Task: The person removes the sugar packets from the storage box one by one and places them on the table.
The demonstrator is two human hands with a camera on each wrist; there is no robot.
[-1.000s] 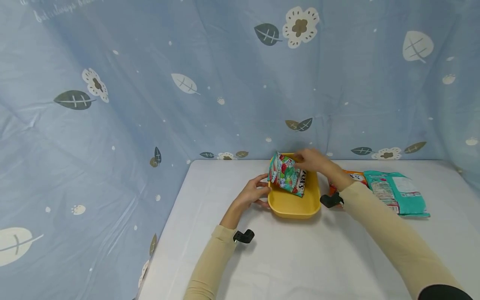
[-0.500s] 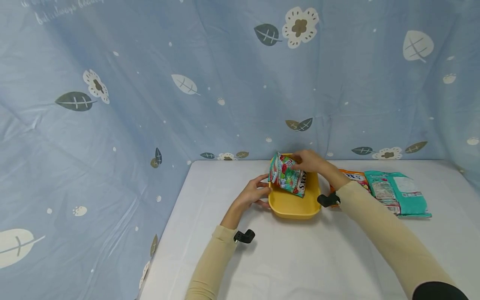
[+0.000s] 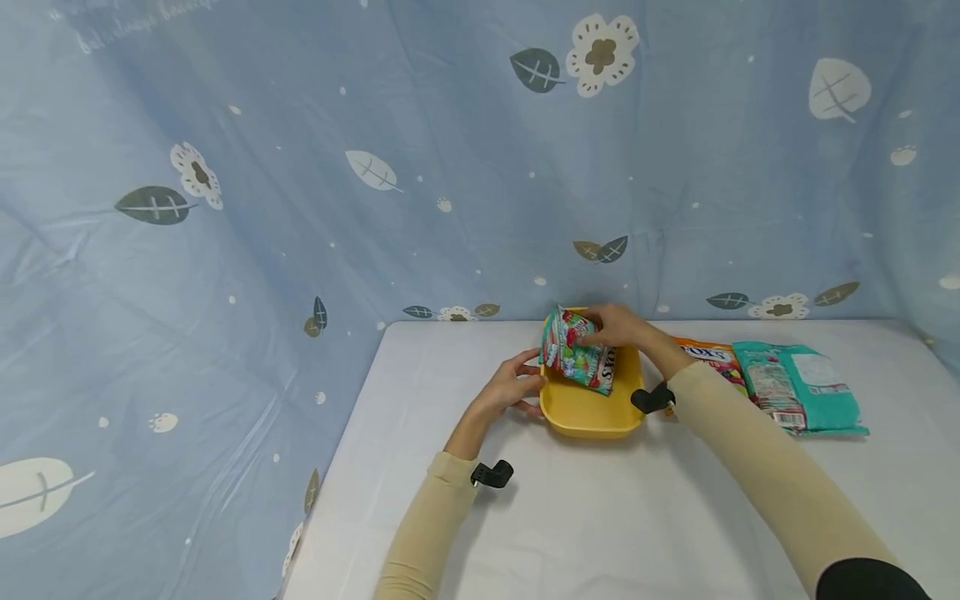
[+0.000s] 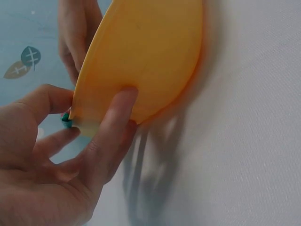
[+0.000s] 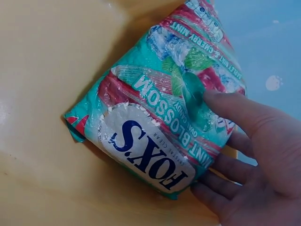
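A yellow plastic basin (image 3: 588,412) stands at the back of the table. Slanted inside it, one corner against the left rim, is a teal Fox's mint candy bag (image 5: 160,108). My right hand (image 3: 618,325) pinches that bag at its far right side, with the thumb on the printed front and the other fingers behind. At the basin's left side is my left hand (image 3: 504,387), fingers spread along the outer wall. The left wrist view has one fingertip at the rim and another digit pressing the wall; a green bag corner (image 4: 67,121) pokes over the rim there.
Right of the basin, an orange Fox's candy bag (image 3: 708,354) lies partly behind the right forearm. Beside it lies a teal bag (image 3: 821,387), its printed back up. A blue patterned curtain (image 3: 480,167) hangs right behind the white table (image 3: 600,517).
My right hand shifts slightly down and left, its thumb sliding further over the candy bag's front. The bag and basin stay nearly in place. The left hand keeps its spot.
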